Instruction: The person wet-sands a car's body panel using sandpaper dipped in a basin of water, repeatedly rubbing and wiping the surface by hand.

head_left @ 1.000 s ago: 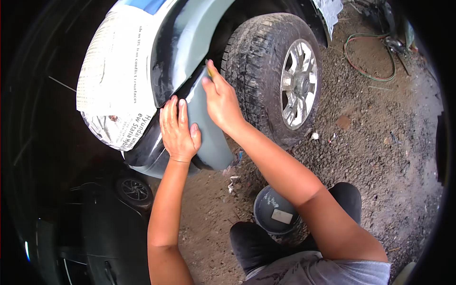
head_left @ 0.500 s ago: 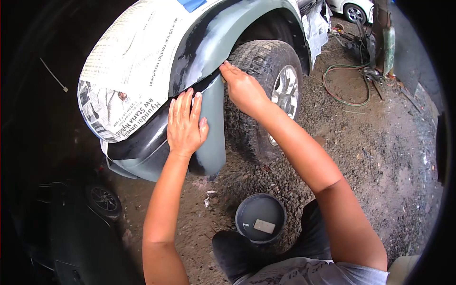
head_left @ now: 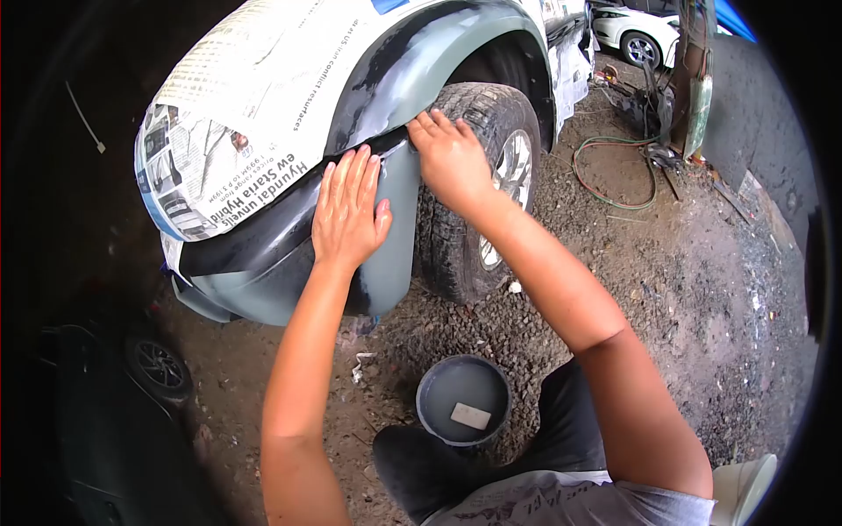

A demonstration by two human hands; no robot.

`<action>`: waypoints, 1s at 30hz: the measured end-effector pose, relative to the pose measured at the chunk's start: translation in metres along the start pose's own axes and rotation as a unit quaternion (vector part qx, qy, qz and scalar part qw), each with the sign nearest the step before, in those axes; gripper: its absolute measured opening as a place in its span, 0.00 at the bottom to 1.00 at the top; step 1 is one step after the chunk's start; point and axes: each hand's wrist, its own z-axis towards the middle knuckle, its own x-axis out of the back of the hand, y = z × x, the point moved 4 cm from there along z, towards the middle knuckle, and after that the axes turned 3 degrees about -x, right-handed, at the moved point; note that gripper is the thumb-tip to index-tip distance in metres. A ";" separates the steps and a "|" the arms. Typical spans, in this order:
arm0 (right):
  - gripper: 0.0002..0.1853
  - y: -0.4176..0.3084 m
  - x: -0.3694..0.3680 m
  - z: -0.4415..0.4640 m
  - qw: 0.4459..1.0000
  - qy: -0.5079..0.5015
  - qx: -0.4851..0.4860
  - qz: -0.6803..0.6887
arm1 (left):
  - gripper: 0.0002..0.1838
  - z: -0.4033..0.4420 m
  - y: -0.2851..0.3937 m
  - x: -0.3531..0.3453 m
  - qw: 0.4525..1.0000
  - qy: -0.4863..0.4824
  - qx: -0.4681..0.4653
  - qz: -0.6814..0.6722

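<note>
My left hand (head_left: 351,210) lies flat on the grey and black bumper corner (head_left: 386,254), fingers stretched toward the gap under the fender. My right hand (head_left: 452,162) is at the bumper's upper edge, beside the tire (head_left: 447,245), with its fingers bent and pressed together. What is under those fingers is hidden. Above both hands curves the grey wheel-arch trim (head_left: 421,74), with black and whitish patches. Newspaper (head_left: 237,123) covers the bodywork on the left.
A round bucket of water (head_left: 438,394) with a pale block (head_left: 471,415) stands between my knees. Red and green hoses (head_left: 618,206) lie on the gravel at right. A dark car (head_left: 114,403) is at lower left, a white car (head_left: 627,31) at the top right.
The view has shifted, showing more of the wheel arch and background. My right hand stays at the panel edge; the yellowish thing seen at its fingers earlier is now hidden. My left hand remains flat.
</note>
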 end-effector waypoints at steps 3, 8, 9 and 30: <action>0.22 -0.032 0.011 -0.017 0.997 0.031 0.077 -0.008 | 0.37 0.002 -0.002 0.001 1.000 0.006 0.001 -0.001; 0.22 -0.010 0.001 -0.010 0.999 0.051 -0.005 -0.011 | 0.37 0.000 -0.002 0.001 1.000 0.014 0.000 -0.007; 0.22 -0.021 0.005 -0.014 0.999 0.051 0.009 -0.001 | 0.37 0.002 -0.003 0.002 1.000 0.016 -0.001 -0.010; 0.21 0.004 -0.064 -0.345 0.864 -0.435 -0.166 0.189 | 0.25 0.003 0.004 0.009 0.997 0.021 -0.009 0.069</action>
